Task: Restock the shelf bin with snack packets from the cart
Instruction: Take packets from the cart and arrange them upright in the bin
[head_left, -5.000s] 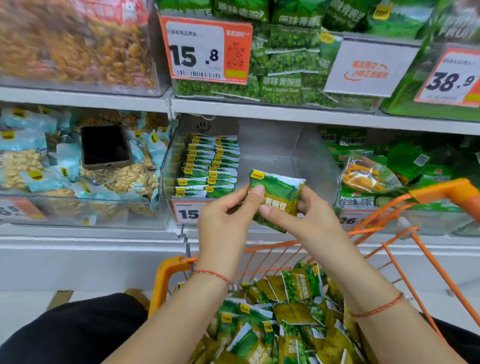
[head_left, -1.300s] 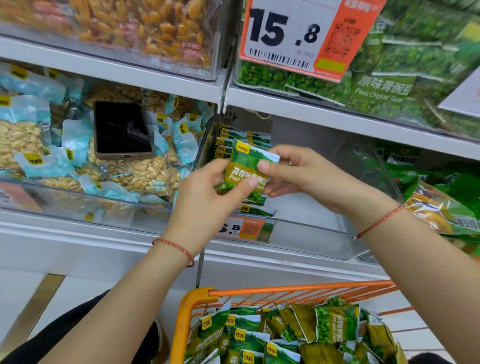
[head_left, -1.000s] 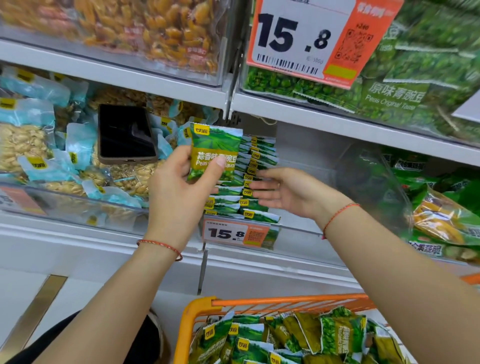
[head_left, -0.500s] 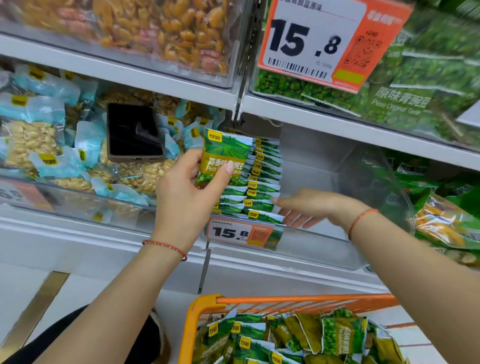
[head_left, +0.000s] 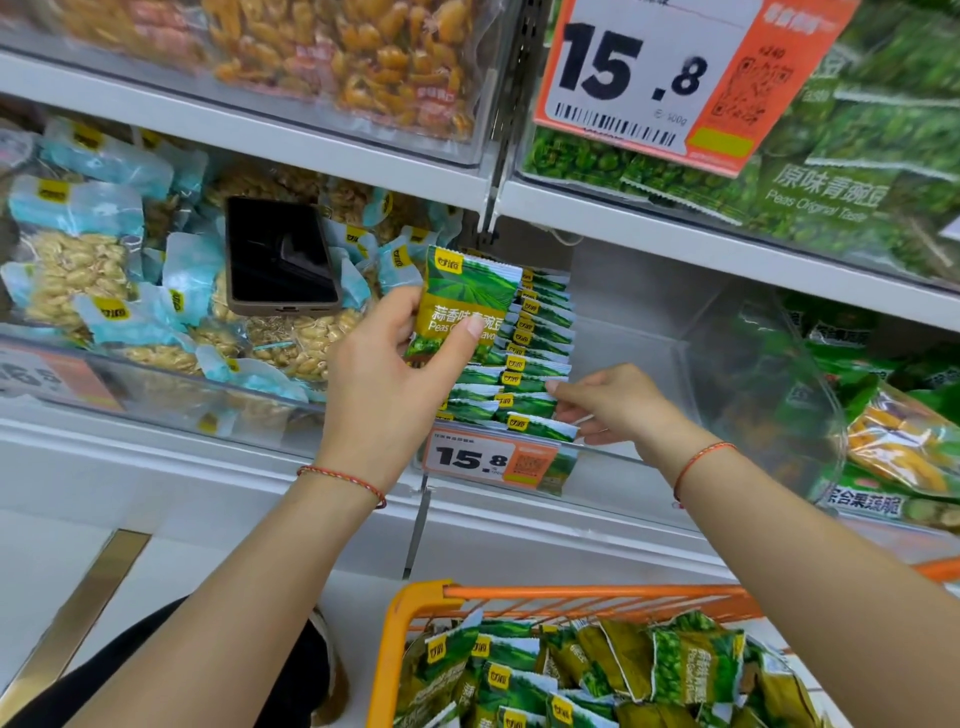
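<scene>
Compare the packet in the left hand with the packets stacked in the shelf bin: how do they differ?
The held packet stands upright with its whole front showing, gripped by the left hand; the binned packets overlap in a row, showing only their top edges. The held one is above the row; the binned ones rest in the clear bin, where the right hand touches the row's front end. Both share the green design and yellow logo.

Bright, even store light, soft shadows only under the shelves. Wide-angle bend at edges; upper price tag (head_left: 670, 78) and top-right pea bags (head_left: 852, 171) motion-blurred, centre sharp. Glare streaks on clear bin front (head_left: 597, 467) and phone screen (head_left: 280, 254).
</scene>
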